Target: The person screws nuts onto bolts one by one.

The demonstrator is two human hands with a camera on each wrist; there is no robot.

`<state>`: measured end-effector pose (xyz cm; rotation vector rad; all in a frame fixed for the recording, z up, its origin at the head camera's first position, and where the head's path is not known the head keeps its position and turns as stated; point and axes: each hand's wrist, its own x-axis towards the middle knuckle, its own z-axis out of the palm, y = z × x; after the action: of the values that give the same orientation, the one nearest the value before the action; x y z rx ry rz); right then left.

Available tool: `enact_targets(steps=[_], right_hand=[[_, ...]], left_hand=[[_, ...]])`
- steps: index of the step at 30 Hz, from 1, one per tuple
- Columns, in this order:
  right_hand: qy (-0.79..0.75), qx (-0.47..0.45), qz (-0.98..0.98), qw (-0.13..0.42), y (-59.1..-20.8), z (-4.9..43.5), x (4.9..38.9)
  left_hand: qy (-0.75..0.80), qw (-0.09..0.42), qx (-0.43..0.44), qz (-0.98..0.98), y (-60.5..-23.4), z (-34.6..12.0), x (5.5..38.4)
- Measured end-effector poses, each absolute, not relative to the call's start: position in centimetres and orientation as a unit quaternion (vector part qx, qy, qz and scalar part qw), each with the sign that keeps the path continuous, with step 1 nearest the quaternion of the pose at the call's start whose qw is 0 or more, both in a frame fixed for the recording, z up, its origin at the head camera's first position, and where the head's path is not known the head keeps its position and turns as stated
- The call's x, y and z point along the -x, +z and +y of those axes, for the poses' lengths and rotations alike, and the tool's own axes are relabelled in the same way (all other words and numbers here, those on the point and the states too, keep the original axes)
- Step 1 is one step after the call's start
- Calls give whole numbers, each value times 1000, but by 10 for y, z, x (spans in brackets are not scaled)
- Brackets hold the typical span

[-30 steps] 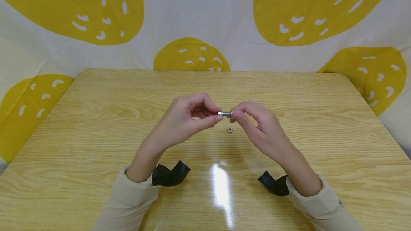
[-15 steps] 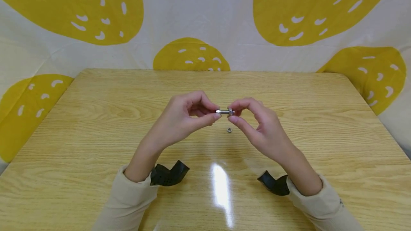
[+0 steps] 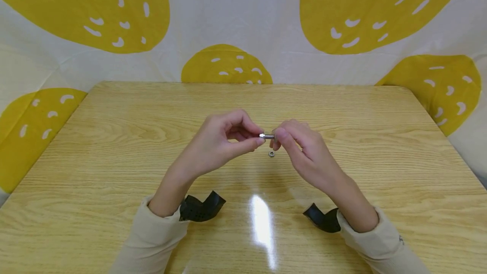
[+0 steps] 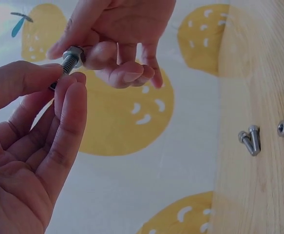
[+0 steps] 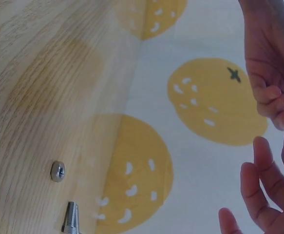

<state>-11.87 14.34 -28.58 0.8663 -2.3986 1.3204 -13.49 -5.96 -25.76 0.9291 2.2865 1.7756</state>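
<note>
Over the wooden table (image 3: 95, 160), the left hand (image 3: 224, 141) pinches one end of the bolt (image 4: 68, 64), while the right hand (image 3: 308, 147) holds the hex nut (image 4: 75, 54) between finger and thumb near the other end. Holding the bolt straight and still should help the nut turn smoothly.

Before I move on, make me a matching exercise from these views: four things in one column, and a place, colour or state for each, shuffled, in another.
Column one
1. Left hand
2. Right hand
3. Loose nut
4. Cloth backdrop

Column two
A. Lies on the wooden table
B. Thumb and finger at the mounted nut
C. White with yellow shapes
D. Pinches the bolt at the end away from its nut

Pairs: 1-D, 2-B, 3-A, 4-C.
</note>
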Motion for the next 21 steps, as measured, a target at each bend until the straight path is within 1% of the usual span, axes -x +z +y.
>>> enact_targets(steps=[5, 7, 14, 21], right_hand=[[452, -274, -840, 124, -284, 144, 117], [453, -280, -837, 130, -284, 144, 117], [454, -313, -816, 175, -285, 143, 119], [456, -310, -816, 172, -286, 142, 118]], left_hand=[[574, 48, -305, 758, -258, -59, 135], [571, 47, -301, 762, -258, -60, 135], [575, 48, -291, 763, -258, -61, 135], [575, 52, -291, 763, -258, -61, 135]])
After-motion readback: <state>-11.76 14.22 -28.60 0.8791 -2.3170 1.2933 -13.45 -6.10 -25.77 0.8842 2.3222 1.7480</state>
